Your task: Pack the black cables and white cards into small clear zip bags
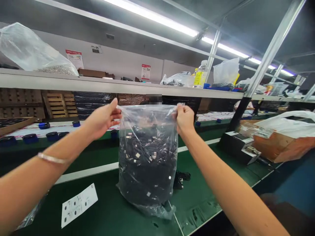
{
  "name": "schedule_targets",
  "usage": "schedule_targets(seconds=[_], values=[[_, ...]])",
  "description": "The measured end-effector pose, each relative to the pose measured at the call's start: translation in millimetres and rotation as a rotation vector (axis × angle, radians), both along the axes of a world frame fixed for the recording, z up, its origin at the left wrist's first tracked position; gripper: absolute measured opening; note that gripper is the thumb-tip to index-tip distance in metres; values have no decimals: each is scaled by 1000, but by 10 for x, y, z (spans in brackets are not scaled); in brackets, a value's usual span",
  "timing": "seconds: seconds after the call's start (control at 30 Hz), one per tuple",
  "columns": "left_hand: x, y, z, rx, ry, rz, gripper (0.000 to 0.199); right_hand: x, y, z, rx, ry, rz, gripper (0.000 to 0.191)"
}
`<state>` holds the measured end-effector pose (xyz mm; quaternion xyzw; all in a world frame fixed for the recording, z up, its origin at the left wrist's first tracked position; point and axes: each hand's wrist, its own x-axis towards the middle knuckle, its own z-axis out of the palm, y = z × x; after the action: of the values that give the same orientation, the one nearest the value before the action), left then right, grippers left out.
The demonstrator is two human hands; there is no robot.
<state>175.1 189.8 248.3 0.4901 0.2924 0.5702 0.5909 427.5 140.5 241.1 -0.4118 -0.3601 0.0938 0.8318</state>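
A clear plastic bag (149, 157) stands upright on the green work surface, packed with black cables whose small metal and white plugs show through. My left hand (104, 118) pinches the bag's top left corner between thumb and fingers. At the top right corner, my right hand (184, 118) is closed on the plastic. The bag's top edge is stretched between both hands. Just right of the bag lies a small bundle of black cable (182, 178), partly hidden behind it. A white printed sheet (79, 205) lies to the left of the bag.
Across the back runs a shelf (98, 82) with bags and a yellow-labelled bottle (200, 77). Several dark blue round items (31, 138) line the far side. On the right are a black device (237, 147) and a cardboard box (280, 144). A metal post (273, 49) rises there.
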Motion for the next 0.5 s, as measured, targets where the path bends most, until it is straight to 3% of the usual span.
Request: schedule_targets(seconds=[0.03, 0.13, 0.23, 0.3, 0.4, 0.5], values=[[-59, 25, -209, 17, 31, 22, 9, 9, 53, -92, -14, 14, 17, 38], [-92, 57, -828, -9, 160, -49, 36, 63, 97, -356, -45, 56, 81, 37], [126, 124, -1147, -38, 263, -200, 34, 117, 26, -489, -75, 68, 162, 33], [352, 227, -1149, -17, 284, -252, 31, 145, -3, -464, -92, 72, 202, 34], [650, 422, -1005, 21, 313, -340, 26, 194, 42, -288, -103, 73, 231, 36], [755, 551, -890, 64, 332, -343, 21, 245, 61, -155, -110, 27, 269, 39]])
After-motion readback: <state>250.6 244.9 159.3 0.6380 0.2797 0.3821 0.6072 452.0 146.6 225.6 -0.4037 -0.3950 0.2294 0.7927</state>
